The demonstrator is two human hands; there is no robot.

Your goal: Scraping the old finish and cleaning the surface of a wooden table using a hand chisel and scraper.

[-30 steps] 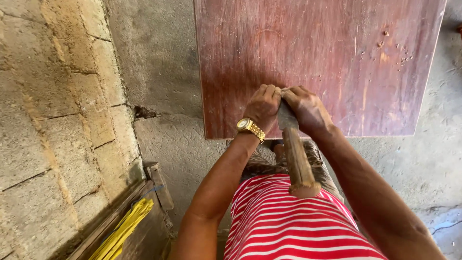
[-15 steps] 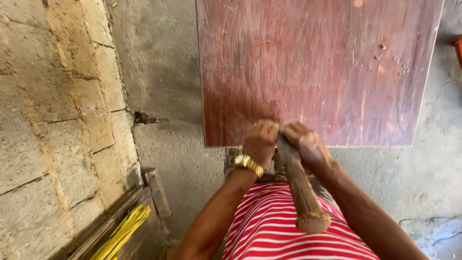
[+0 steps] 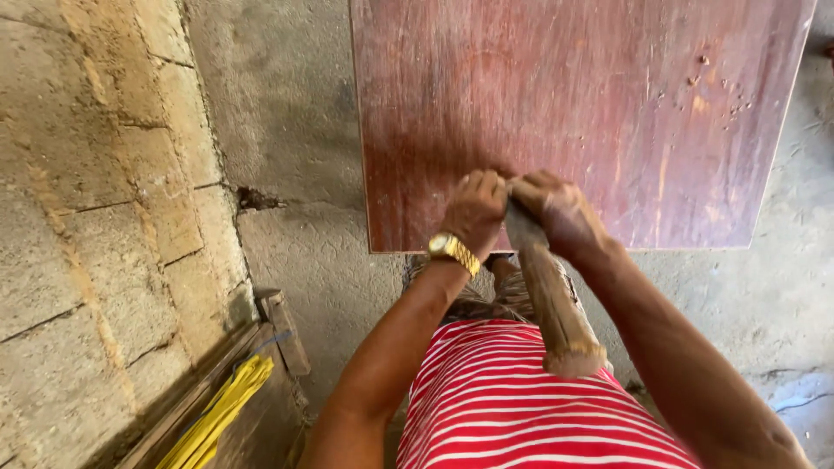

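Note:
My left hand (image 3: 473, 208), with a gold wristwatch (image 3: 452, 250) on its wrist, and my right hand (image 3: 556, 208) are pressed close together at the near edge of a reddish-brown wooden board (image 3: 573, 113). My right hand grips a thick wooden handle (image 3: 549, 300) that slants back toward my red-and-white striped shirt (image 3: 521, 408). The fingers of my left hand are curled against the board right beside the handle's top end. What lies under the fingers is hidden.
A rough block wall (image 3: 95, 217) rises on the left. The board lies on a grey concrete floor (image 3: 295, 182). At the lower left, a bundle of yellow strips (image 3: 217, 417) rests on wooden planks (image 3: 278, 321).
The view has shifted, so both hands sit slightly lower on the board. They stay together at its near edge and the handle keeps its tilt toward my body.

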